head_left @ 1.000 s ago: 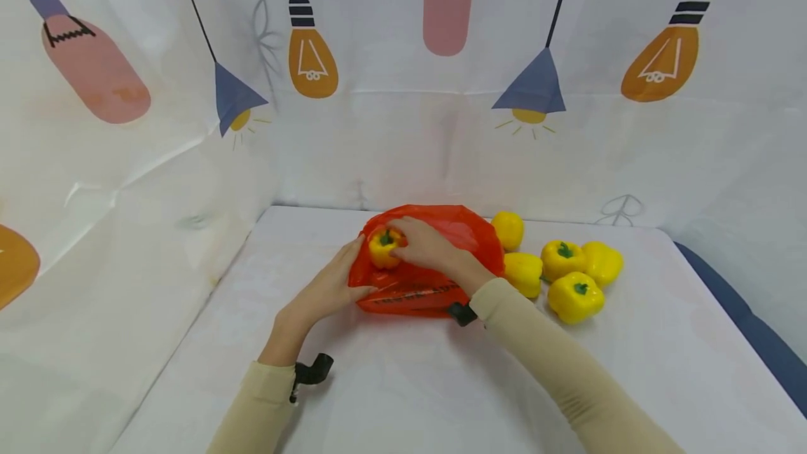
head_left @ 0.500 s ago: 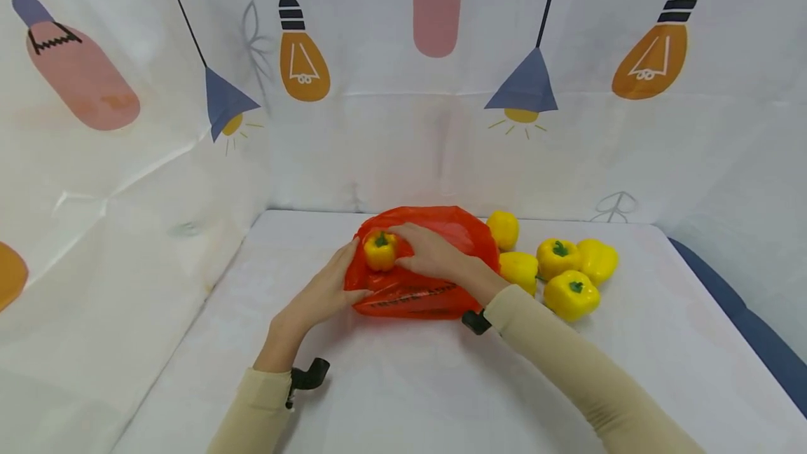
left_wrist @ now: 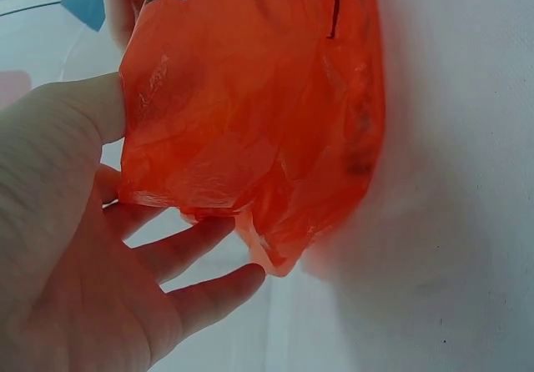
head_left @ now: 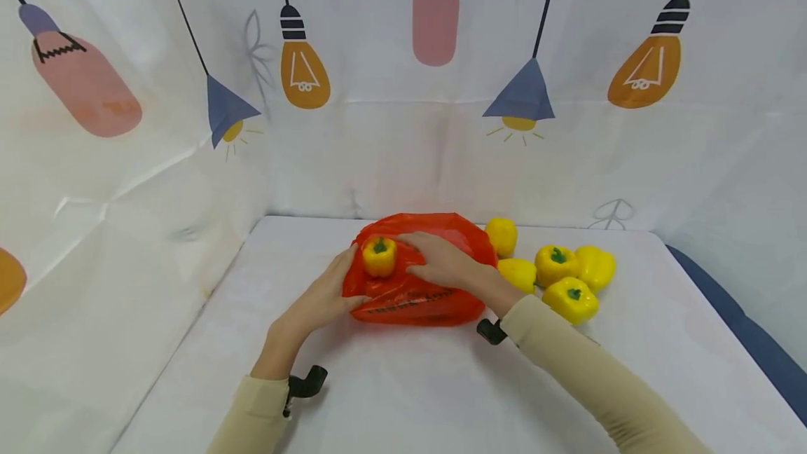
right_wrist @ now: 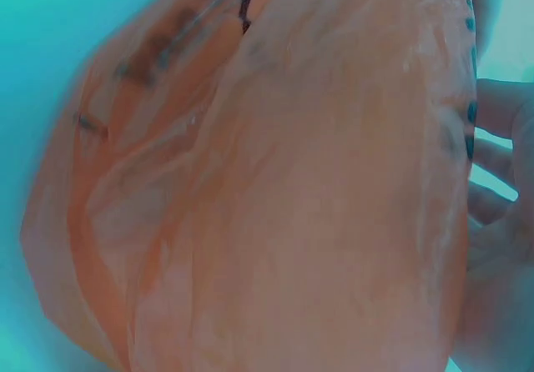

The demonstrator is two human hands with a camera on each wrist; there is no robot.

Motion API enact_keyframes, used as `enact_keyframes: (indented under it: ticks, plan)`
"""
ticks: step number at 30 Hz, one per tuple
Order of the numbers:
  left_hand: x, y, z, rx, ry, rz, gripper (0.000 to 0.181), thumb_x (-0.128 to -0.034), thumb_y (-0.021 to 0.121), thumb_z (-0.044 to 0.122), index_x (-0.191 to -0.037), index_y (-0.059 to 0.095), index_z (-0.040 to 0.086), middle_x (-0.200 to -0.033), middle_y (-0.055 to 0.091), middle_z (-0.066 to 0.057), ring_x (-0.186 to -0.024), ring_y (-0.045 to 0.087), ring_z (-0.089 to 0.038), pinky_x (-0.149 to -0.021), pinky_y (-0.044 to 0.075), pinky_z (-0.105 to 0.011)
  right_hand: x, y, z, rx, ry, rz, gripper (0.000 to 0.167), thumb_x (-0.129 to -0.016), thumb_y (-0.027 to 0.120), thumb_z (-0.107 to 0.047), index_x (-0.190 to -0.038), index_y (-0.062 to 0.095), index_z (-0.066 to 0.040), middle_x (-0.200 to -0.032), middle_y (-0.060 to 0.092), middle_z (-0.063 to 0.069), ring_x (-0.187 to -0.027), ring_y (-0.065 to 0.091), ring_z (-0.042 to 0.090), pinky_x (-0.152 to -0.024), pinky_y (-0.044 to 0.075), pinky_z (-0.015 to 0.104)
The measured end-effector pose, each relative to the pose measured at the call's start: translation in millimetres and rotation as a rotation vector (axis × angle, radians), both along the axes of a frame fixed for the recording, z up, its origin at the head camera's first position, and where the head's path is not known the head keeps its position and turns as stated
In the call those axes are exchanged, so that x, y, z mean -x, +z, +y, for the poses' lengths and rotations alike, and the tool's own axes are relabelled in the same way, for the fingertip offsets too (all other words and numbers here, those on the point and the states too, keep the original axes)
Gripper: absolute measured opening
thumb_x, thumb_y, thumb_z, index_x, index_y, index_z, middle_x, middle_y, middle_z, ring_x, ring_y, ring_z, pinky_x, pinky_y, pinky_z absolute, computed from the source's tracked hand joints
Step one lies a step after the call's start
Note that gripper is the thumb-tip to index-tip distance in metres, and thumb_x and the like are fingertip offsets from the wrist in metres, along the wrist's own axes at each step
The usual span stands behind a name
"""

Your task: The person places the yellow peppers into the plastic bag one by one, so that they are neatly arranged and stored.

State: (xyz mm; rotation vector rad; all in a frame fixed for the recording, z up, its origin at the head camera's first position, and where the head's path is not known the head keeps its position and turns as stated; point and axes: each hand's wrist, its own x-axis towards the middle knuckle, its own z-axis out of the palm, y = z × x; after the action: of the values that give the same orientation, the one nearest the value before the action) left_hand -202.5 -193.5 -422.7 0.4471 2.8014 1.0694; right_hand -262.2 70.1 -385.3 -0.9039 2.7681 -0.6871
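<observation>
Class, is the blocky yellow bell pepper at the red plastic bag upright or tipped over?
Upright: in the head view, the blocky yellow bell pepper shows its short green stem on top, its lobed sides below.

A translucent red plastic bag point(head_left: 400, 291) with dark lettering is lying crumpled near the centre of the head view, its mouth gaping. A glossy yellow bell pepper point(head_left: 380, 258) is sitting green stem up against the plastic at its left. The left hand point(head_left: 323, 294) is holding the bag's left edge; the right hand point(head_left: 450, 263) is reaching over it, beside the pepper.
</observation>
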Motion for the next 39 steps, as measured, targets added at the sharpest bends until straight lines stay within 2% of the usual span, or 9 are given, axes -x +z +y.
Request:
enact_keyframes:
  ticks: [7, 11, 16, 26, 30, 35, 39]
  plan:
    - [-2.7, -2.9, -2.5, 0.003, 0.011, 0.004, 0.099, -0.0902, 0.072, 0.035, -0.161, 0.004, 0.025, -0.167, 0.016, -0.001, -0.152, 0.023, -0.03, -0.118, 0.031, -0.06, -4.7, 4.6, 9.7, 0.015, -0.028, 0.006, 0.062, -0.095, 0.065, -0.033, -0.151, 0.04, -0.028, -0.151, 0.048, -0.004, -0.137, 0.047, 0.019, -0.114, 0.043, 0.048]
    - [-4.9, -5.4, -4.2, 0.006, 0.014, -0.001, 0.098, -0.0906, 0.072, 0.034, -0.161, 0.005, 0.023, -0.167, 0.016, -0.002, -0.152, 0.023, -0.031, -0.118, 0.03, -0.06, -5.3, 7.3, 14.7, 0.032, -0.007, 0.024, 0.061, -0.095, 0.066, -0.029, -0.151, 0.041, -0.027, -0.147, 0.052, -0.002, -0.13, 0.053, 0.021, -0.11, 0.046, 0.045]
    - [-7.7, -5.3, -5.7, 0.013, 0.029, -0.001, 0.098, -0.0908, 0.071, 0.035, -0.161, 0.004, 0.023, -0.168, 0.015, -0.003, -0.153, 0.021, -0.032, -0.118, 0.029, -0.06, -5.6, 8.1, 23.8, 0.031, 0.021, 0.036, 0.061, -0.095, 0.066, -0.027, -0.151, 0.041, -0.023, -0.146, 0.053, 0.004, -0.128, 0.055, 0.022, -0.109, 0.047, 0.045]
    - [-6.1, -4.6, -3.5, 0.001, 0.024, -0.015, 0.096, -0.091, 0.071, 0.034, -0.161, 0.006, 0.028, -0.167, 0.016, -0.001, -0.152, 0.023, -0.03, -0.117, 0.032, -0.061, -3.9, 8.7, 51.1, 0.069, -0.011, -0.009, 0.058, -0.096, 0.065, -0.028, -0.149, 0.043, -0.025, -0.142, 0.056, 0.005, -0.124, 0.056, 0.026, -0.102, 0.051, 0.043]
    - [-4.9, -4.4, -2.2, -0.002, 0.02, -0.014, 0.095, -0.0914, 0.071, 0.033, -0.161, 0.007, 0.028, -0.167, 0.017, -0.001, -0.152, 0.023, -0.031, -0.116, 0.032, -0.062, -3.6, 12.5, 62.3, 0.112, -0.021, -0.028, 0.057, -0.096, 0.065, -0.027, -0.149, 0.044, -0.024, -0.142, 0.055, 0.005, -0.124, 0.054, 0.028, -0.101, 0.052, 0.047]
    - [-3.6, -2.3, -1.4, 0.008, 0.015, -0.006, 0.094, -0.0914, 0.071, 0.035, -0.161, 0.008, 0.025, -0.167, 0.017, -0.003, -0.152, 0.023, -0.032, -0.117, 0.031, -0.062, -3.6, 17.4, 78.6, 0.152, -0.005, -0.002, 0.052, -0.097, 0.062, -0.022, -0.147, 0.047, -0.02, -0.143, 0.055, 0.007, -0.126, 0.054, 0.031, -0.105, 0.049, 0.053]
    - [-2.1, -1.4, -1.9, 0.018, 0.01, 0.007, 0.095, -0.0907, 0.071, 0.035, -0.161, 0.009, 0.022, -0.167, 0.018, -0.005, -0.152, 0.023, -0.032, -0.117, 0.031, -0.061, -4.1, 18.3, 93.5, 0.159, -0.009, 0.026, 0.054, -0.097, 0.062, -0.026, -0.147, 0.046, -0.018, -0.143, 0.055, 0.008, -0.13, 0.052, 0.032, -0.106, 0.046, 0.057]
